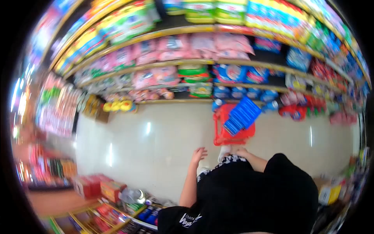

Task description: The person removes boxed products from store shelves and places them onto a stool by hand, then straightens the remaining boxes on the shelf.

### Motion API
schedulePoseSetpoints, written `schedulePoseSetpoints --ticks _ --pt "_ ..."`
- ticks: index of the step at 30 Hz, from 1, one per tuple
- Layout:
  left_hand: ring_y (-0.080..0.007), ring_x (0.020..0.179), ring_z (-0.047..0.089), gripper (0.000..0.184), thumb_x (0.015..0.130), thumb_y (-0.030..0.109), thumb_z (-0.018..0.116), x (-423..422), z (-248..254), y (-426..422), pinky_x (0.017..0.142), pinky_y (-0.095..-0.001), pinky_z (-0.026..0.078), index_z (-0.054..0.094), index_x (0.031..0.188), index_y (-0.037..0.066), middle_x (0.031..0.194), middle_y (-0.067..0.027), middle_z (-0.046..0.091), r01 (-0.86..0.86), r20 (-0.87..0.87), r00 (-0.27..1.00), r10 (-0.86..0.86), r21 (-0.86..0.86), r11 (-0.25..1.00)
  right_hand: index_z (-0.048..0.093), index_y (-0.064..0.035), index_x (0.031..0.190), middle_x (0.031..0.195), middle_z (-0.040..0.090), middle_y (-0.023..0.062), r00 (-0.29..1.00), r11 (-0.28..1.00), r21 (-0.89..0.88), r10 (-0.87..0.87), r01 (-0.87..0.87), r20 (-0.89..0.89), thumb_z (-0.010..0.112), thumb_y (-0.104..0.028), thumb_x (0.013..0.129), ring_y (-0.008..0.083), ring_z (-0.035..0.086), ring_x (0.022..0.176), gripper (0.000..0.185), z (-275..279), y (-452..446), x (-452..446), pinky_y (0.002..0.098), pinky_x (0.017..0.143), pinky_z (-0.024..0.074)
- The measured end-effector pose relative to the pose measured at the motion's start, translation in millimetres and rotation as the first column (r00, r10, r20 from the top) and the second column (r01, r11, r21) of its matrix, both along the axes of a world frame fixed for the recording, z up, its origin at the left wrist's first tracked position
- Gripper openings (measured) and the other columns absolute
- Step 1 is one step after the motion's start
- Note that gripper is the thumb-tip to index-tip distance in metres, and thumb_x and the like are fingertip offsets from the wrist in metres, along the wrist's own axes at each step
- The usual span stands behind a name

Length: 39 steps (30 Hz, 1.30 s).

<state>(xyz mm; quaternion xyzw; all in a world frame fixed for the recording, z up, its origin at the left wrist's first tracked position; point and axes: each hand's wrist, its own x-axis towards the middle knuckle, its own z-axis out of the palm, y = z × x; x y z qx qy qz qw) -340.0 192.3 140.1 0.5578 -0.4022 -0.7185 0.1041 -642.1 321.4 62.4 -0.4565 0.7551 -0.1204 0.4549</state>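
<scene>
My left hand [199, 155] is held out in front of my body over the tiled floor, its fingers loosely apart and nothing in them. Close to my waist is my right hand [242, 151], just below the near edge of a red plastic shopping basket [218, 134]. Its fingers are small and blurred, so I cannot make out whether they grip the basket. A blue flat package with pale print [244, 115] lies slanted across the basket and sticks out past its rim.
Ahead, curved shelves [175, 62] carry pink bags [175, 48] and blue detergent packs [231, 73]. Yellow bottles [120, 106] stand at the shelf foot. Red cartons [87, 185] sit on the floor behind left, near a display rack [97, 218]. Stacked packs [58, 103] line the left.
</scene>
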Motion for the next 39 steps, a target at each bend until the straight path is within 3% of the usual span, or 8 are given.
schedulePoseSetpoints --ticks 2,5,9,18,23,32,37,39 --pt "-0.0176 0.091 0.065 0.039 0.094 0.035 0.047 75 -7 40 0.075 -0.0342 0.048 0.056 0.123 0.01 0.109 -0.0069 0.067 -0.237 -0.026 0.972 0.235 -0.061 0.97 0.069 -0.004 0.097 0.101 0.068 0.0162 0.99 0.992 0.019 0.119 -0.121 0.08 0.063 -0.034 0.076 0.0266 0.064 0.096 0.037 -88 -12 10 0.0388 0.082 0.0493" --pt "-0.0153 0.086 0.064 0.036 0.094 0.036 0.046 184 -13 104 0.072 -0.0325 0.047 0.057 0.117 0.011 0.103 -0.0056 0.067 -0.56 0.035 0.826 0.562 -0.059 0.826 0.071 -0.0069 0.095 0.095 0.069 0.015 0.942 0.94 0.176 0.315 -0.293 -0.114 0.066 -0.036 0.077 0.0257 0.065 0.092 0.034 20 -60 76 0.0376 0.081 0.0494" --pt "-0.0166 0.084 0.064 0.035 0.091 0.033 0.046 289 11 208 0.073 -0.0334 0.046 0.058 0.114 0.009 0.099 -0.0071 0.067 -0.893 0.082 0.421 0.903 -0.136 0.428 0.071 -0.0041 0.096 0.096 0.07 0.0147 0.862 0.859 0.146 0.503 -0.491 -0.062 0.061 -0.025 0.077 0.0222 0.066 0.089 0.03 -35 -100 149 0.0351 0.083 0.0508" --pt "-0.0135 0.07 0.063 0.027 0.087 0.023 0.05 305 33 385 0.059 -0.0263 0.044 0.063 0.101 0.005 0.087 -0.0077 0.069 -0.89 -0.031 -0.382 0.924 -0.255 -0.377 0.069 -0.0012 0.102 0.096 0.069 0.0182 0.493 0.493 0.029 0.869 -0.87 0.04 0.059 -0.028 0.078 0.0262 0.065 0.091 0.037 -1 -123 375 0.0366 0.081 0.0499" --pt "-0.0132 0.065 0.063 0.025 0.088 0.021 0.052 277 38 413 0.056 -0.0261 0.047 0.065 0.098 0.003 0.082 -0.0078 0.069 -0.846 0.019 -0.487 0.873 -0.258 -0.466 0.067 0.0024 0.097 0.089 0.069 0.0146 0.25 0.253 0.0 0.957 -0.968 0.147 0.059 -0.024 0.079 0.0226 0.064 0.085 0.033 -2 -100 473 0.0345 0.077 0.0502" --pt "-0.0139 0.073 0.065 0.021 0.088 0.017 0.056 326 84 460 0.068 -0.0272 0.05 0.066 0.098 0.002 0.082 -0.0074 0.069 -0.599 -0.024 -0.669 0.743 -0.574 -0.558 0.058 -0.0071 0.113 0.105 0.067 0.0092 0.195 0.135 0.168 0.888 -0.976 0.418 0.052 -0.026 0.09 0.02 0.063 0.098 0.03 71 -27 646 0.041 0.088 0.0441" --pt "-0.0163 0.073 0.066 0.019 0.089 0.017 0.059 416 135 476 0.068 -0.0304 0.051 0.065 0.098 0.002 0.082 -0.0109 0.068 -0.508 0.047 -0.645 0.763 -0.772 -0.382 0.057 -0.0074 0.116 0.104 0.067 0.0096 0.113 0.108 0.042 0.823 -0.993 0.557 0.051 -0.029 0.092 0.0205 0.063 0.097 0.032 105 6 792 0.0385 0.085 0.0458" --pt "-0.0185 0.074 0.067 0.017 0.089 0.013 0.058 439 233 456 0.069 -0.0309 0.051 0.064 0.098 0.0 0.081 -0.0119 0.068 -0.482 0.085 -0.628 0.774 -0.822 -0.301 0.056 -0.0073 0.116 0.104 0.067 0.0095 0.055 0.153 -0.094 0.755 -0.984 0.653 0.051 -0.029 0.092 0.0199 0.064 0.095 0.033 129 5 833 0.0367 0.083 0.0463"
